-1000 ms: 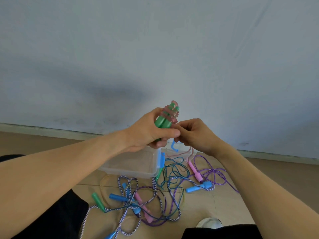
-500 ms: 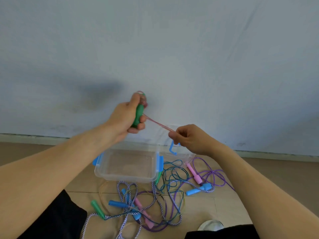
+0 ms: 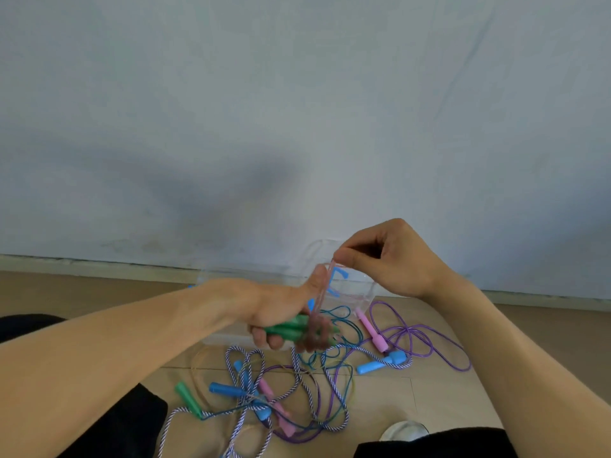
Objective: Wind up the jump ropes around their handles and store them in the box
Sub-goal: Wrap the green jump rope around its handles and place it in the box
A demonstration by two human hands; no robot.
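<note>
At about eight o'clock on the tan floor (image 3: pixel 429 401), a loose green plastic handle (image 3: pixel 187 398) lies at the edge of a tangle of white-and-purple striped cord (image 3: pixel 309 391), with a blue plastic handle (image 3: pixel 227 389) just beside it among the loops. Near the centre, the left hand (image 3: pixel 274 309) is clenched around a pair of green jump-rope handles (image 3: pixel 291 328) lying roughly level, their tips pointing toward three o'clock, with pinkish translucent rope (image 3: pixel 317 335) coiled around their far end. A free strand of that rope rises toward one o'clock to the right hand (image 3: pixel 386 259), which pinches it between thumb and fingertips. Behind both hands sits the clear plastic storage box (image 3: pixel 363 289) with blue latches, against the pale wall (image 3: pixel 297 110). At four o'clock lie a pink plastic handle (image 3: pixel 372 330), a light-blue plastic handle (image 3: pixel 380 363) and a shiny purple rope (image 3: pixel 439 345).
</note>
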